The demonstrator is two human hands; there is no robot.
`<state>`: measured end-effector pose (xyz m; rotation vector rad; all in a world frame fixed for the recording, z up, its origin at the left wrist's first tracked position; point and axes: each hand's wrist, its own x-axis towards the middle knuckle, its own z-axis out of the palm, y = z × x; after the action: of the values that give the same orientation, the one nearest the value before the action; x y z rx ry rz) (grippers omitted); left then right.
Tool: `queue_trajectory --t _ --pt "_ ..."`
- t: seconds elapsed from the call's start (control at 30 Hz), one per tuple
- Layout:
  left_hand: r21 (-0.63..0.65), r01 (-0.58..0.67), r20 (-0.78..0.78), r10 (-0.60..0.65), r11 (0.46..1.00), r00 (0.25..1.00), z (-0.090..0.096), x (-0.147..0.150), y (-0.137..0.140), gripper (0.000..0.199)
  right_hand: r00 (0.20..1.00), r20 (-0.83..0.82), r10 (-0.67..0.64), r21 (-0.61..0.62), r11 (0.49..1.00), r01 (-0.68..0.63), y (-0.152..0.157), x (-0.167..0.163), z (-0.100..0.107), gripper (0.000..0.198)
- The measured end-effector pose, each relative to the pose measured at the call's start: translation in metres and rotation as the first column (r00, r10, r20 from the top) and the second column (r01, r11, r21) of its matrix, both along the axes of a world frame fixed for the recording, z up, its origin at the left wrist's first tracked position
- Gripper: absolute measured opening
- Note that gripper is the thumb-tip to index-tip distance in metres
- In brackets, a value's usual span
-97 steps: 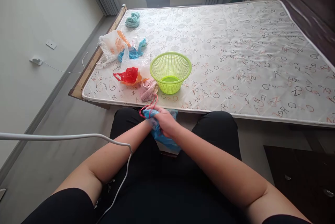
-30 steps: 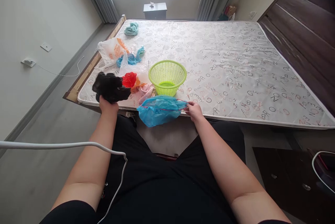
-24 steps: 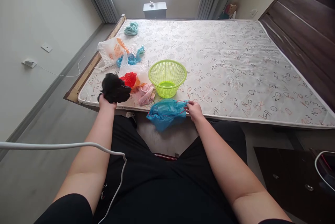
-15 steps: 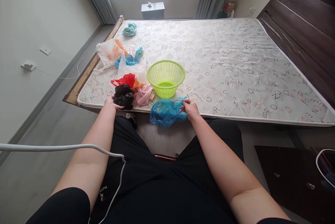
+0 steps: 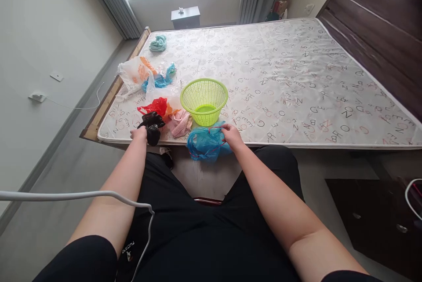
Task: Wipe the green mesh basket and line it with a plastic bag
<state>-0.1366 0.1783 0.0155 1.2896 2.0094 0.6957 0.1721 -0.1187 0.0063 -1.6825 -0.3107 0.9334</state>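
Observation:
My left hand point(image 5: 139, 134) is closed on a crumpled black plastic bag point(image 5: 153, 134) at the mattress's front edge. On the other side, my right hand point(image 5: 232, 136) pinches the rim of a blue plastic bag point(image 5: 204, 142), which has a red drawstring and hangs partly over the edge. Just behind the blue bag stands a green plastic basket point(image 5: 206, 115) with nothing inside it. A pink knitted cloth point(image 5: 180, 123) lies between the two bags. Next to the black bag is a red plastic bag point(image 5: 155, 106), with some orange plastic beside it.
Farther back on the mattress point(image 5: 280, 88) lie a white bag with orange print point(image 5: 135, 73), another blue bag point(image 5: 160, 80) and a teal cloth point(image 5: 158, 43). A wooden bed frame point(image 5: 107, 108) borders the left side. A white cable point(image 5: 82, 194) crosses in front of my left arm.
The black bag has been squeezed and turned in my left hand, with part of it now lower over the edge. My right hand still grips the blue bag. The view has shifted slightly.

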Motion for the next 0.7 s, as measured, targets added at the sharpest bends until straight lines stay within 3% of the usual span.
queue_trajectory --t 0.07,0.1,0.2,0.27,0.3,0.37,0.4,0.5,0.6,0.7 --pt "0.119 -0.058 -0.109 0.071 0.991 0.991 0.001 0.01 -0.01 0.069 1.0 0.005 0.009 0.029 1.0 -0.009 0.002 -0.001 -0.001 0.02" --pt "0.168 -0.014 -0.126 0.035 0.986 0.991 0.001 0.017 -0.018 0.07 1.0 0.007 0.014 0.047 0.999 -0.015 0.004 -0.002 -0.001 0.021" --pt "0.283 0.319 -0.129 -0.293 0.905 0.947 -0.006 0.04 -0.054 0.062 0.999 0.018 0.039 0.11 0.993 -0.041 0.006 -0.008 -0.002 0.024" --pt "0.299 0.544 -0.025 -0.564 0.784 0.826 -0.014 0.056 -0.087 0.062 0.998 0.021 0.066 0.159 0.985 -0.068 0.006 -0.013 0.0 0.025" --pt "0.299 0.659 0.037 -0.698 0.691 0.715 -0.017 0.063 -0.105 0.067 0.997 0.019 0.081 0.189 0.978 -0.083 0.005 -0.016 0.002 0.025" --pt "0.31 0.805 0.093 -0.859 0.506 0.503 -0.024 0.075 -0.139 0.079 0.993 0.008 0.119 0.253 0.961 -0.117 0.003 -0.023 0.009 0.025" --pt "0.313 0.835 0.101 -0.89 0.452 0.444 -0.025 0.079 -0.154 0.086 0.99 -0.003 0.144 0.284 0.949 -0.137 0.001 -0.026 0.012 0.025" --pt "0.294 0.875 0.109 -0.923 0.384 0.369 -0.025 0.087 -0.182 0.091 0.97 -0.043 0.241 0.352 0.912 -0.211 -0.008 -0.037 0.026 0.023" --pt "0.287 0.902 0.138 -0.945 0.324 0.295 -0.016 0.088 -0.187 0.065 0.95 -0.057 0.306 0.357 0.895 -0.267 -0.018 -0.045 0.04 0.022" --pt "0.294 0.895 0.186 -0.939 0.336 0.291 -0.005 0.086 -0.182 0.046 0.96 -0.002 0.281 0.338 0.903 -0.263 -0.027 -0.046 0.052 0.044"
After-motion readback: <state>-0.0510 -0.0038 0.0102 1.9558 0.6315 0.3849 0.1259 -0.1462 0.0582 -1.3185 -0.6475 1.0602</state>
